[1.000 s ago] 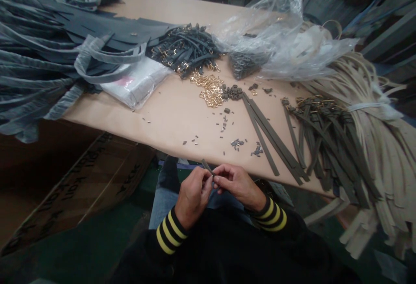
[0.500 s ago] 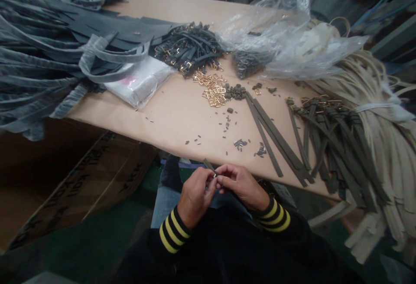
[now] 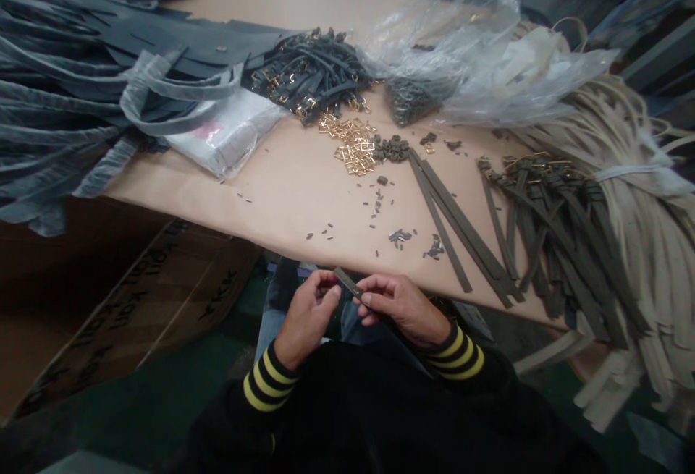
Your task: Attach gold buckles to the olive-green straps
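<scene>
Dark strap, pinched by the closed right hand just below the table edge; left hand curled beside it, its grip not discernible.

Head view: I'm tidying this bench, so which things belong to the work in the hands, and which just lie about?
In hand: thin olive-brown strap, pinched by left hand and right hand.
Lying about: pile of gold metal buckles; clear plastic bags; bundle of beige straps; brown cardboard box.
</scene>
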Tool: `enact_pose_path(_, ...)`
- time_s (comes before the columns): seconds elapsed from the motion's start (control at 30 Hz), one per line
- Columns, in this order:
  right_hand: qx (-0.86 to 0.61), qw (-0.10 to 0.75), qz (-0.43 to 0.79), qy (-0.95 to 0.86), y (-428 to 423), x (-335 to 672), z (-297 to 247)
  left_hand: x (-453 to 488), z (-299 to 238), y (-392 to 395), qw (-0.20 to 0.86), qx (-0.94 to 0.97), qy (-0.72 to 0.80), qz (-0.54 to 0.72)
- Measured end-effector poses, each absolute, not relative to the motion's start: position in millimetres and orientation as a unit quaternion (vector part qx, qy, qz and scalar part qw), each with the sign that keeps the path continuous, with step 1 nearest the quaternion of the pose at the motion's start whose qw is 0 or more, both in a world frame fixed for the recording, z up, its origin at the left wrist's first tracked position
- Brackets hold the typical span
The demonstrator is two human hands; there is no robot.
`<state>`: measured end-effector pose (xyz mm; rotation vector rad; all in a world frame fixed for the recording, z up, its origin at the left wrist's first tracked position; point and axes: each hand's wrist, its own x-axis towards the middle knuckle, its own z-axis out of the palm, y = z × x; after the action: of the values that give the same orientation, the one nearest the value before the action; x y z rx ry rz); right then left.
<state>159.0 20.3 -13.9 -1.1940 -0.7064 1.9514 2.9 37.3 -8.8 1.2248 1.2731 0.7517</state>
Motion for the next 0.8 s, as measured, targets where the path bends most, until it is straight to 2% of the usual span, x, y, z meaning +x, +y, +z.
enact_pose_path(0.13,-0.458,0.345,0.767,-0.287,18.6,157.3,-16.7,8.2,-15.3,39.4,0.631,0.451,0.539,0.328)
enact_pose_path(0.57,-0.438,0.298,0.786,-0.318,15.3,161.9,-23.7,6.3,-25.8,41.3,0.628,0.413,0.556,0.354)
enact_pose_path(0.67,-0.432,0.277,0.766,-0.386,16.8,163.0,-20.8,7.5,-23.7,40.4,0.672,0.367,0.526,0.370)
enact_pose_path(0.8,-0.436,0.236,0.680,-0.540,18.5,161.5,-12.4,8.9,-20.8,38.6,0.731,0.311,0.472,0.382)
